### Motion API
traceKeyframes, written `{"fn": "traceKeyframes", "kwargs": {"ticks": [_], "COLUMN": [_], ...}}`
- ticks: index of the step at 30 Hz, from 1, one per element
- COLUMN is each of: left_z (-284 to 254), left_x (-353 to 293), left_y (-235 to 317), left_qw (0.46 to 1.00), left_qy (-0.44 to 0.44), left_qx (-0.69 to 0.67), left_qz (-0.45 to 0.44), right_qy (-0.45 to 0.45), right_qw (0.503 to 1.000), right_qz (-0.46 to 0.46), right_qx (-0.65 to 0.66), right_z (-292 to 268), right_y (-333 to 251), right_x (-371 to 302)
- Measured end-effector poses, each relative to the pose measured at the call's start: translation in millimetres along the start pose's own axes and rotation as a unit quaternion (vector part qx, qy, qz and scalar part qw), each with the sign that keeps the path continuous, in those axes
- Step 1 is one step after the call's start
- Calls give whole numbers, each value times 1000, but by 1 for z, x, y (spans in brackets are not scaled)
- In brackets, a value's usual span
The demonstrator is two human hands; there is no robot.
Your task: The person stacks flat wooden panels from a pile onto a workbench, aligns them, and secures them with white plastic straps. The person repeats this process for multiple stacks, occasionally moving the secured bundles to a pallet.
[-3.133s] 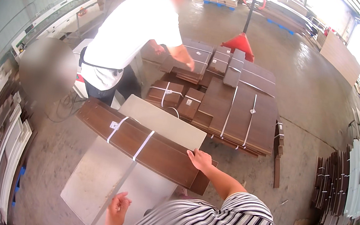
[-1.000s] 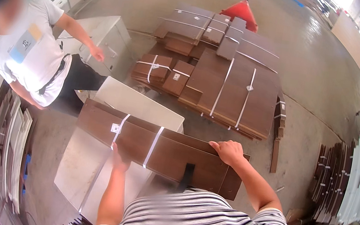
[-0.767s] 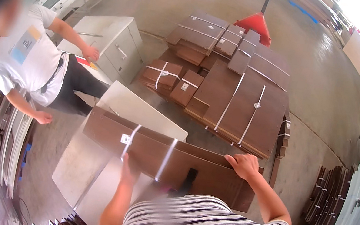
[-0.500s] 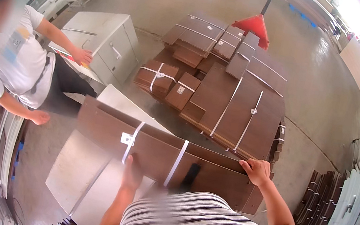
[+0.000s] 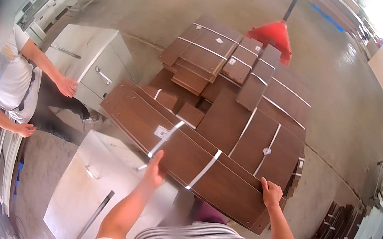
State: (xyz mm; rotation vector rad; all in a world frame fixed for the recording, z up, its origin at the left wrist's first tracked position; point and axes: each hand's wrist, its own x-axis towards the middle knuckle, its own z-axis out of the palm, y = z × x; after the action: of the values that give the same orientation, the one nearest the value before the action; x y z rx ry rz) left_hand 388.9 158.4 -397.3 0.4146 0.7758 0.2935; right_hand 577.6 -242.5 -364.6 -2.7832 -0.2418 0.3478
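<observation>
The left hand (image 5: 155, 173), partly closed, supports the brown bundle (image 5: 190, 158) at twelve o'clock; the right hand (image 5: 272, 194) curls over its far edge at one. The bundle has swung off the white cabinet (image 5: 111, 169) at ten toward the panel stack (image 5: 227, 117) at twelve, seemingly hand-borne.

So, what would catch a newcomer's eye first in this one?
Probably the long brown panel bundle with white straps, slanting across the centre, with the left hand at its near edge and the right hand near its right end. Beyond it, strapped brown panels lie stacked before a bright red pallet jack at the top. A person in a white shirt stands at the left.
</observation>
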Motion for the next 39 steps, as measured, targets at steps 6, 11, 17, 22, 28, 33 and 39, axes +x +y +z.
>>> {"fn": "traceKeyframes", "kwargs": {"ticks": [6, 11, 17, 22, 28, 33, 39], "left_z": [29, 35, 28, 28, 18, -14, 3], "left_x": [156, 267, 370, 400, 420, 451, 488], "left_y": [-50, -75, -53, -66, -114, -125, -105], "left_qw": [995, 993, 963, 910, 962, 972, 963], "left_qy": [74, 108, 113, 101, 142, 205, 170], "left_qx": [-31, -29, 242, 392, 234, 111, 203], "left_qz": [-50, -27, -47, -95, 3, 28, 53], "right_qy": [5, 9, -30, -171, -192, -136, -84], "right_qw": [999, 999, 996, 972, 971, 985, 987], "right_qz": [23, 19, -71, -90, -69, -92, -134], "right_qx": [-40, -24, 36, -131, -126, -61, -20], "right_z": [50, 86, 140, 195, 210, 218, 240], "right_y": [29, 34, 27, -4, 1, 8, 10], "right_x": [135, 231, 356, 359, 347, 353, 381]}}
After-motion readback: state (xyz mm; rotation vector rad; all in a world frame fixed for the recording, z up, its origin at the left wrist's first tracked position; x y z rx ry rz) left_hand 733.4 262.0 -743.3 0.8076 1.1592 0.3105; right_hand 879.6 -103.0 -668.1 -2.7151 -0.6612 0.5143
